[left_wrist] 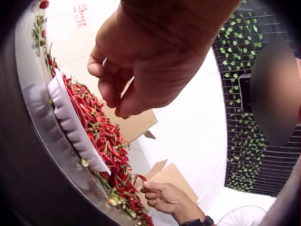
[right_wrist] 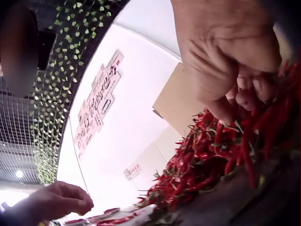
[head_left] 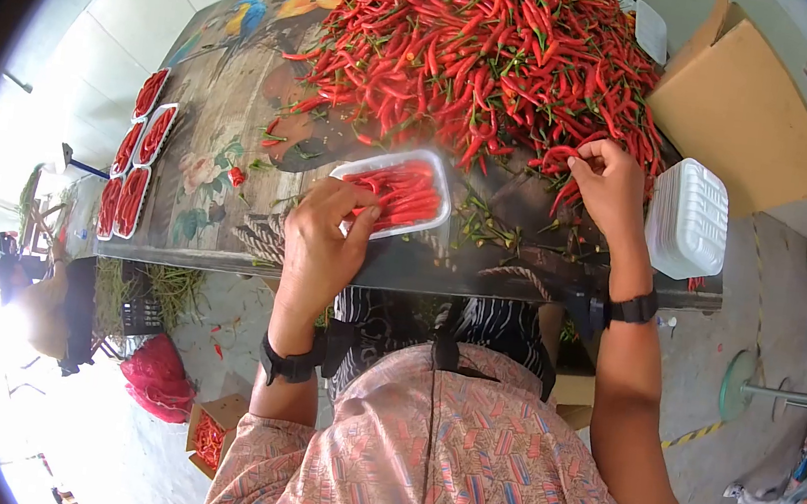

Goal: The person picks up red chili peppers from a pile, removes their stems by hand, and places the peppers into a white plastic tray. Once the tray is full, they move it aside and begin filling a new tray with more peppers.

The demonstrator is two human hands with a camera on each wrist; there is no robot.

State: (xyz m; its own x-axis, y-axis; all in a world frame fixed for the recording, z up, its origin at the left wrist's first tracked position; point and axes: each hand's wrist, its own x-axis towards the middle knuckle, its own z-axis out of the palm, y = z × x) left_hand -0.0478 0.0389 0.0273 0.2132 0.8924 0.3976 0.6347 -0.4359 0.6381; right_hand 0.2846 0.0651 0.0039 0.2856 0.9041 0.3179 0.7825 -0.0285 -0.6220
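Note:
A white plastic tray point(head_left: 445, 200) with red chili peppers point(head_left: 402, 195) laid inside stands near the table's front edge. My left hand point(head_left: 320, 232) is over its near left corner, fingers loosely bent; in the left wrist view that hand point(left_wrist: 146, 66) hovers above the tray wall point(left_wrist: 70, 120) with nothing visible between thumb and fingers. Out to the right, my right hand point(head_left: 615, 189) pinches a red chili point(left_wrist: 140, 177) between thumb and forefinger. It is at the near right edge of a big chili heap point(head_left: 479, 50).
Several filled trays point(head_left: 133, 199) line the table's left side. A stack of empty white trays point(head_left: 695, 217) stands at the right edge, before a cardboard box point(head_left: 753, 114). Green stems point(head_left: 483, 223) lie scattered between tray and heap. A box of chilies point(head_left: 209, 438) is on the floor.

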